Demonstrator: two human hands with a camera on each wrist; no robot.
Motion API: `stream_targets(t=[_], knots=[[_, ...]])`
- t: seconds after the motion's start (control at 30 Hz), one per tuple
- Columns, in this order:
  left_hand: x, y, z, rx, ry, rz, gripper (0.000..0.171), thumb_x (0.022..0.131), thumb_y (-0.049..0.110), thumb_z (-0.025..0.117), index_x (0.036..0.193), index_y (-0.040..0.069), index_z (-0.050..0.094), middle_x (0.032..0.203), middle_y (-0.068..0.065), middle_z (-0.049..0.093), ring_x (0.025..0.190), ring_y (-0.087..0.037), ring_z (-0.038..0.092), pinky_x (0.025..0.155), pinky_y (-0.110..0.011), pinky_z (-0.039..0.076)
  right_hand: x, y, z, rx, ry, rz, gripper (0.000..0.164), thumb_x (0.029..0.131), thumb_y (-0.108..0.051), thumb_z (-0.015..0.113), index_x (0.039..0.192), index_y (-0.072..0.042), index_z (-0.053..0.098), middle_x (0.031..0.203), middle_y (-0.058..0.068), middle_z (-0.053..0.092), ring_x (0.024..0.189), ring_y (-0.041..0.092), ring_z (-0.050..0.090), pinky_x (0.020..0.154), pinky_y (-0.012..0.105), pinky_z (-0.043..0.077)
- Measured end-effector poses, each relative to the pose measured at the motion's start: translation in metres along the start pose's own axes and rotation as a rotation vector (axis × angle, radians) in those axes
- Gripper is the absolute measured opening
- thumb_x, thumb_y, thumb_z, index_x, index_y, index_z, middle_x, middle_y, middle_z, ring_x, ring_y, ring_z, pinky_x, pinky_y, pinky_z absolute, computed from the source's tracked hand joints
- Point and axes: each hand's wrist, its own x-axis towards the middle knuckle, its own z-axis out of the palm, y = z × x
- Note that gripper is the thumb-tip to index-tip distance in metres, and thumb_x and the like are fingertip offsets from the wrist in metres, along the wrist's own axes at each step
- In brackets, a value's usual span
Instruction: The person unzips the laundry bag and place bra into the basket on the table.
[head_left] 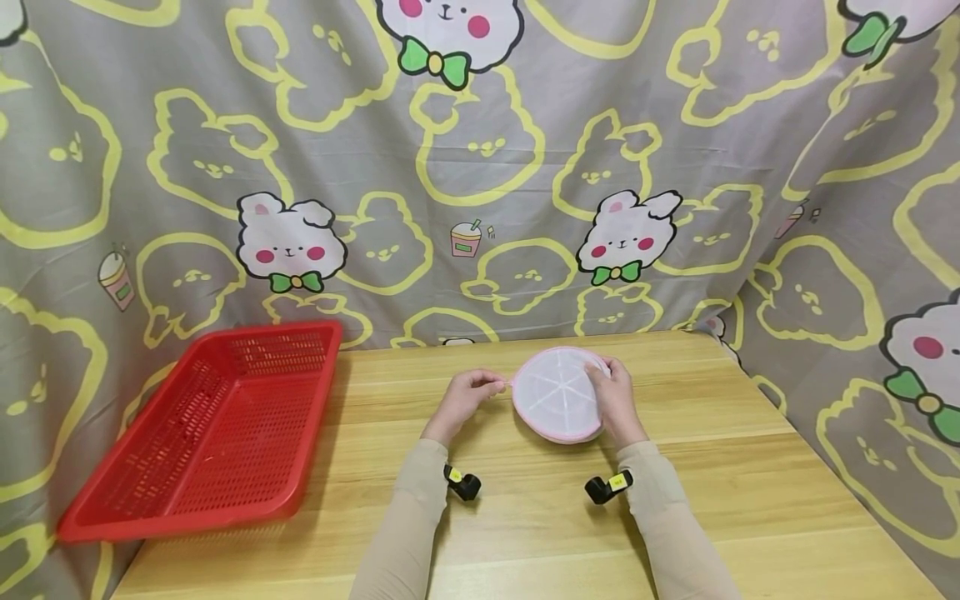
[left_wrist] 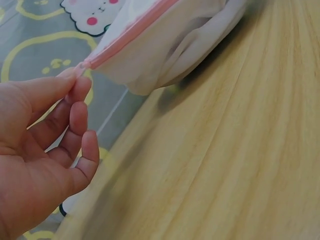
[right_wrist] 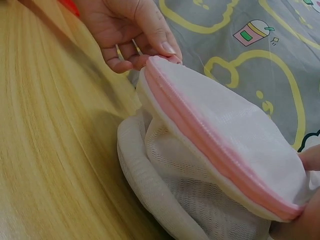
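Note:
A round white mesh laundry bag (head_left: 551, 404) with a pink zipper (right_wrist: 202, 137) around its top is held over the wooden table. My left hand (head_left: 461, 404) pinches the zipper's small pull (left_wrist: 83, 66) between thumb and index finger at the bag's left side; its other fingers are loosely bent. On the opposite side my right hand (head_left: 618, 400) grips the rim, thumb on the top panel and fingers behind it. The soft mesh side (right_wrist: 165, 165) sags in folds below the zipper, as the right wrist view shows. Along the rim the zipper appears closed.
A red plastic basket (head_left: 232, 450) with slotted walls stands at the table's left. The wooden table (head_left: 525, 542) ends at a grey patterned curtain (head_left: 510, 308) at the back and right. Black camera mounts sit on both wrists.

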Motion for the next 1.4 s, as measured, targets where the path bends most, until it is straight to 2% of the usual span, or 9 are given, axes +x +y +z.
stream_targets(t=[0.13,0.23,0.33,0.53,0.67,0.93,1.17,1.27,1.4], knots=[[0.0,-0.002,-0.003,0.017,-0.039,0.041,0.019,0.092,0.02,0.068,0.101,0.005,0.072,0.096,-0.002,0.071,0.089,-0.017,0.061,0.083,-0.035,0.052,0.001,0.002,0.0,0.01,0.011,-0.006,0.03,0.101,-0.014,0.048,0.125,0.004,0.047,0.116,0.011,0.052,0.085,0.003,0.052,0.072,0.011,0.046],[0.0,-0.003,-0.006,0.024,-0.073,0.053,0.018,0.092,0.021,0.068,0.1,0.006,0.072,0.093,0.001,0.07,0.091,-0.025,0.061,0.078,-0.03,0.051,0.002,0.003,0.0,0.016,0.013,-0.012,0.03,0.101,-0.013,0.048,0.125,0.006,0.047,0.114,0.011,0.052,0.084,0.002,0.052,0.072,0.011,0.046],[0.0,-0.002,-0.008,0.021,-0.099,0.023,0.018,0.092,0.021,0.068,0.102,0.007,0.072,0.094,0.0,0.07,0.095,-0.033,0.059,0.08,-0.032,0.051,0.002,0.003,0.0,0.021,0.012,-0.013,0.03,0.101,-0.013,0.048,0.125,0.006,0.046,0.114,0.011,0.052,0.084,0.002,0.052,0.072,0.011,0.046],[0.0,-0.003,-0.01,0.014,-0.128,-0.009,0.021,0.091,0.02,0.068,0.105,0.004,0.071,0.099,-0.006,0.071,0.095,-0.032,0.059,0.082,-0.036,0.051,0.002,0.003,0.001,0.018,0.014,-0.015,0.029,0.1,-0.013,0.048,0.124,0.006,0.047,0.114,0.011,0.052,0.083,0.002,0.052,0.072,0.011,0.046],[-0.001,-0.003,-0.011,0.006,-0.153,-0.019,0.022,0.091,0.021,0.068,0.105,0.004,0.071,0.101,-0.008,0.072,0.098,-0.038,0.059,0.08,-0.036,0.053,0.001,0.004,0.001,0.019,0.021,-0.017,0.03,0.1,-0.012,0.049,0.124,0.006,0.047,0.117,0.013,0.052,0.084,0.003,0.052,0.072,0.011,0.046],[-0.002,-0.003,-0.013,0.008,-0.218,-0.039,0.02,0.092,0.019,0.068,0.104,0.003,0.071,0.099,-0.003,0.073,0.098,-0.036,0.059,0.079,-0.031,0.05,0.002,0.006,0.001,0.019,0.022,-0.022,0.031,0.101,-0.012,0.047,0.126,0.007,0.046,0.121,0.015,0.051,0.089,0.005,0.051,0.074,0.009,0.044],[-0.004,-0.002,-0.014,0.016,-0.243,-0.045,0.022,0.091,0.02,0.069,0.104,0.003,0.071,0.097,0.004,0.07,0.092,-0.025,0.059,0.079,-0.031,0.05,0.003,0.005,0.001,0.006,0.019,-0.022,0.034,0.101,-0.013,0.047,0.129,0.007,0.044,0.125,0.017,0.05,0.099,0.013,0.05,0.08,0.013,0.043],[-0.004,-0.002,-0.014,0.022,-0.266,-0.047,0.022,0.09,0.02,0.07,0.104,0.003,0.071,0.099,0.003,0.07,0.093,-0.024,0.06,0.081,-0.033,0.052,0.003,0.005,0.001,0.011,0.023,-0.014,0.035,0.102,-0.015,0.047,0.13,0.006,0.043,0.128,0.018,0.049,0.104,0.016,0.048,0.086,0.018,0.042],[-0.005,-0.001,-0.013,0.02,-0.306,-0.052,0.022,0.09,0.019,0.069,0.106,0.004,0.072,0.103,-0.003,0.071,0.1,-0.029,0.062,0.084,-0.036,0.054,0.003,0.005,0.0,0.026,0.03,-0.011,0.036,0.102,-0.014,0.046,0.131,0.007,0.042,0.13,0.018,0.048,0.106,0.017,0.048,0.089,0.021,0.042]])
